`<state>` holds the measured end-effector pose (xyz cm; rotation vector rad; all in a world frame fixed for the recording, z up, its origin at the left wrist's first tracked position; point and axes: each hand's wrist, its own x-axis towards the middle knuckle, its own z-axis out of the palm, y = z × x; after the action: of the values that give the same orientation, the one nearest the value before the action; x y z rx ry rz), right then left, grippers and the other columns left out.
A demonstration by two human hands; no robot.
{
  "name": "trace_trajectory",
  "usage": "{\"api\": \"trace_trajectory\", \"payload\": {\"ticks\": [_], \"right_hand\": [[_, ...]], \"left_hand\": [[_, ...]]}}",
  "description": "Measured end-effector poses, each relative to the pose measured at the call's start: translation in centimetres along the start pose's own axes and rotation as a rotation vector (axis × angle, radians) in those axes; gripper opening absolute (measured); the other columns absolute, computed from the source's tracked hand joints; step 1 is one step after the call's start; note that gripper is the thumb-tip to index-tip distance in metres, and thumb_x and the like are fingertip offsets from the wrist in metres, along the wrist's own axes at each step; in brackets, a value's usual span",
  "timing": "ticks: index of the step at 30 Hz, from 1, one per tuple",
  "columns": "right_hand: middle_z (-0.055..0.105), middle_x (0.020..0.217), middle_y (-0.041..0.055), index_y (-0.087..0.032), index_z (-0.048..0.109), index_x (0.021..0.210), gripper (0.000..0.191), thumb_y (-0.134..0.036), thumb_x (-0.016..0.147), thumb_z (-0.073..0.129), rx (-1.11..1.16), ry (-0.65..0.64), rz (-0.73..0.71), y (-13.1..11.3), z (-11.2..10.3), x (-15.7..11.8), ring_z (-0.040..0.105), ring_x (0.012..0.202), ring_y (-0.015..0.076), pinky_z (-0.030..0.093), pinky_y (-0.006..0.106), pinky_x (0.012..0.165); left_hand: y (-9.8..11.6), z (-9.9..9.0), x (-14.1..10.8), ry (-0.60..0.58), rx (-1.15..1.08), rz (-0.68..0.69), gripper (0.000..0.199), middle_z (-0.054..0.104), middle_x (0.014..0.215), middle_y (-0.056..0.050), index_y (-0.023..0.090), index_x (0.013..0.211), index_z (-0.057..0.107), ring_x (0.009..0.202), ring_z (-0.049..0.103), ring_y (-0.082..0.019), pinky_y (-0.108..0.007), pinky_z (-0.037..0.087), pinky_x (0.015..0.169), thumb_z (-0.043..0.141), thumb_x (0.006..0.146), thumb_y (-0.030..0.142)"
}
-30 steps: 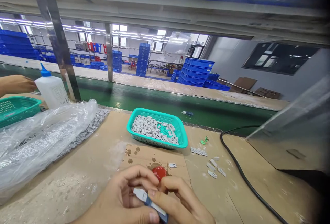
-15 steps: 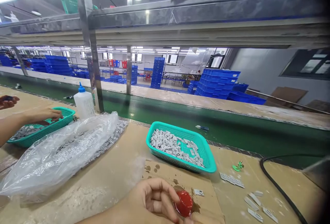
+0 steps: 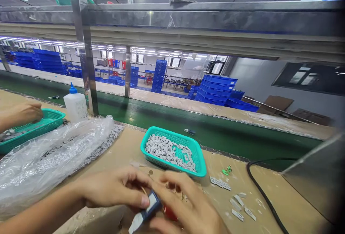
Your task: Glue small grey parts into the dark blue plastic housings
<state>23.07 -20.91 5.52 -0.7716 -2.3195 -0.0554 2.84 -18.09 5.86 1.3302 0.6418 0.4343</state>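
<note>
My left hand [image 3: 115, 189] is closed on a small dark blue and white plastic piece [image 3: 153, 202], its thumb pressed on the pale face. A light grey end of the piece points down and left. A thin light-brown strip shows beside the thumb. My right hand [image 3: 191, 203] is bent around the right side of the piece, its fingers smeared by motion, so I cannot make out a grip. Behind those fingers a red round thing [image 3: 170, 213] shows in part. Beyond both hands sits a green basket [image 3: 201, 158] with many small grey plastic parts [image 3: 161, 148].
Left lies a clear plastic bag [image 3: 61, 158] of grey parts, with a white bottle [image 3: 76, 104] behind it. Another person's hand [image 3: 24, 113] is over a second green basket [image 3: 51, 119]. Right are loose grey parts [image 3: 237, 201], a green item [image 3: 227, 170] and a black cable [image 3: 262, 191].
My view has shifted to the right. The dark blue and white piece is now in my left hand, and my right hand has come up beside it, partly covering the red thing.
</note>
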Motion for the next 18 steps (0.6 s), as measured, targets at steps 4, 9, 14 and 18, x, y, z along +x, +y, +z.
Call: {"api": "trace_trajectory", "payload": {"ticks": [4,9,14,18], "right_hand": [[0.06,0.095,0.0065,-0.019,0.05,0.115,0.044,-0.034,0.075,0.059,-0.062,-0.108,0.372,5.9,-0.1,2.9,0.056,0.087,0.0199,0.048,0.031,0.075],[0.064,0.094,0.0063,-0.018,0.066,0.093,0.029,-0.015,0.065,0.063,-0.073,-0.374,0.55,12.6,1.7,3.0,0.059,0.083,0.0223,0.047,0.029,0.072],[0.068,0.081,0.0063,-0.015,0.07,0.08,0.029,0.0,0.064,0.05,-0.047,-0.397,0.599,13.6,3.1,1.9,0.061,0.078,0.019,0.045,0.024,0.072],[0.067,0.086,0.0053,-0.016,0.069,0.083,0.031,0.0,0.066,0.049,-0.025,-0.339,0.632,13.4,3.3,1.3,0.059,0.084,0.0177,0.042,0.022,0.078]], "left_hand": [[0.7,-2.7,0.9,0.328,0.298,0.1,0.024,0.063,0.074,-0.003,0.014,0.094,0.059,0.068,0.057,-0.012,-0.024,0.046,0.065,0.051,0.073,0.023],[1.2,-9.4,4.8,0.716,0.964,0.084,0.03,0.063,0.077,-0.007,0.01,0.096,0.057,0.068,0.06,-0.016,-0.025,0.048,0.06,0.04,0.078,0.026],[2.8,-15.7,10.1,0.728,1.298,0.009,0.021,0.06,0.091,-0.008,0.011,0.088,0.061,0.092,0.054,-0.023,-0.036,0.041,0.082,0.059,0.066,0.015],[2.9,-18.5,14.5,0.662,1.456,-0.073,0.025,0.055,0.105,-0.007,0.013,0.103,0.053,0.096,0.052,-0.02,-0.042,0.041,0.083,0.051,0.079,0.023]]}}
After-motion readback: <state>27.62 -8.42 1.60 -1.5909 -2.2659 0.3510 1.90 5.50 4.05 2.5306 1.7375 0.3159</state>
